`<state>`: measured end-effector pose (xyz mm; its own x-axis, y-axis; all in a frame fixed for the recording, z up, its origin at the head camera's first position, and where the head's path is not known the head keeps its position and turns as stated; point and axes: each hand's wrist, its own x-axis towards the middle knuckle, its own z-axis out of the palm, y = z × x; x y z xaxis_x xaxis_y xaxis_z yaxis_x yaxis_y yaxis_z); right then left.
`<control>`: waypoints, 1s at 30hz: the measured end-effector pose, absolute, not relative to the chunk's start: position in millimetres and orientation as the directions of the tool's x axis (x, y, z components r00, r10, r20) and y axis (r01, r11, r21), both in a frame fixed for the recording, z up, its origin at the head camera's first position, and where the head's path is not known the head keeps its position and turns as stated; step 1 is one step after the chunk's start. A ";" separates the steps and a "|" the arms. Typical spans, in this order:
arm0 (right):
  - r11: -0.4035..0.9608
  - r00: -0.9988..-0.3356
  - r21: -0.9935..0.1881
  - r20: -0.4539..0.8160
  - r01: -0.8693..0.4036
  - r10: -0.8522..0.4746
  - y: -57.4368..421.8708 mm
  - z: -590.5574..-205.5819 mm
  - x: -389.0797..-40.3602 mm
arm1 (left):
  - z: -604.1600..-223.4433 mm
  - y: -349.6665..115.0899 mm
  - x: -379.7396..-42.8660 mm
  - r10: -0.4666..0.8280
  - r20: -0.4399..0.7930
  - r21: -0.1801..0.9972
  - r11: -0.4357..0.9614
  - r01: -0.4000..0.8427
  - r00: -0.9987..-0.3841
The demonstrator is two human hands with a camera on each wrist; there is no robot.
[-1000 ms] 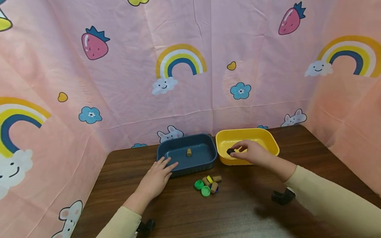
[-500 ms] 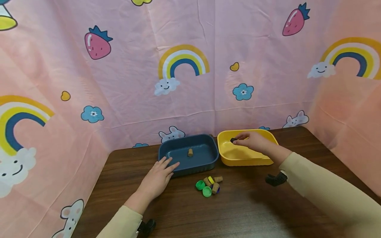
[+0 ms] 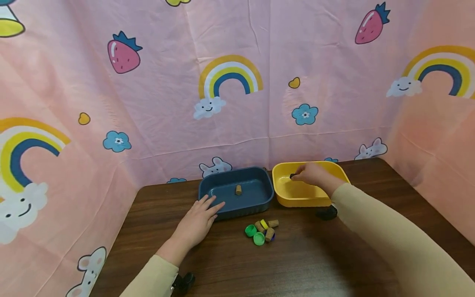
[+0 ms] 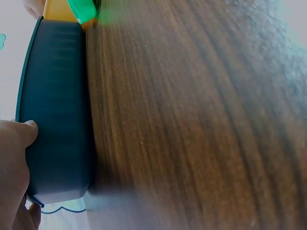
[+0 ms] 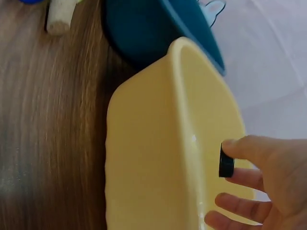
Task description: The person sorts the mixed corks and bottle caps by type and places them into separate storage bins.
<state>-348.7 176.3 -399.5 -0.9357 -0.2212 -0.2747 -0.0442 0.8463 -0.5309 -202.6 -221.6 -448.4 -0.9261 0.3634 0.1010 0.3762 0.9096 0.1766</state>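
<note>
pink cloth point(image 3: 156, 115) printed with rainbows, strawberries, flowers and bunnies hangs behind the wooden bench point(image 3: 222, 268) and along both sides of it. at the left, a cream sleeve point(image 3: 154, 276) with a black fitting point(image 3: 184, 283) under its cuff leads to the left hand point(image 3: 196, 222). its fingers are spread and fairly straight, resting on the near left corner of the dark blue tray point(image 3: 256, 192); the left wrist view shows the thumb against the outer wall. inside that tray, near the middle, one cork point(image 3: 238, 190) stands or lies; i cannot tell which. in front of the tray, on the bench, sits a small pile: two green bottle caps point(image 3: 259, 238) at its left, three more corks point(image 3: 269, 235), a yellow cap point(image 3: 264, 224) tilted among them, and a purple cap point(image 3: 273, 238) mostly hidden behind the nearest cork. just right of the blue tray is the yellow tray point(image 3: 304, 202). over its inside, the right hand point(image 5: 283, 182) pinches a black cap point(image 5: 226, 163) between thumb and fingertip, the other fingers held apart. the right sleeve point(image 3: 393, 235), also cream, runs off to the lower right.
</note>
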 end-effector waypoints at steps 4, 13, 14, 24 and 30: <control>0.862 -0.936 -0.507 -0.294 -0.019 -0.194 172.7 -414.5 -355.0 | -449.5 -221.6 -202.6 0.362 0.084 0.180 0.911 0.372 -0.928; 0.893 -0.945 -0.438 -0.235 -0.105 -0.226 161.9 -429.1 -358.9 | -448.8 -221.7 -203.0 0.362 0.103 0.172 0.911 0.376 -0.926; 0.895 -0.946 -0.433 -0.233 -0.107 -0.226 160.2 -428.5 -358.7 | -448.1 -221.9 -203.0 0.362 0.105 0.171 0.911 0.375 -0.926; 0.915 -0.951 -0.382 -0.213 -0.128 -0.222 155.6 -429.5 -356.4 | -448.2 -221.5 -203.6 0.361 0.109 0.164 0.912 0.375 -0.926; 0.921 -0.957 -0.374 -0.209 -0.110 -0.199 154.6 -431.5 -358.3 | -448.4 -221.2 -203.0 0.359 0.103 0.158 0.915 0.372 -0.928</control>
<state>-358.3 154.6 -431.5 -0.9575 -0.1993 -0.2086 -0.1103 0.9210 -0.3736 -203.0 -221.2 -448.4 -0.9276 0.3591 0.1025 0.3716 0.9148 0.1582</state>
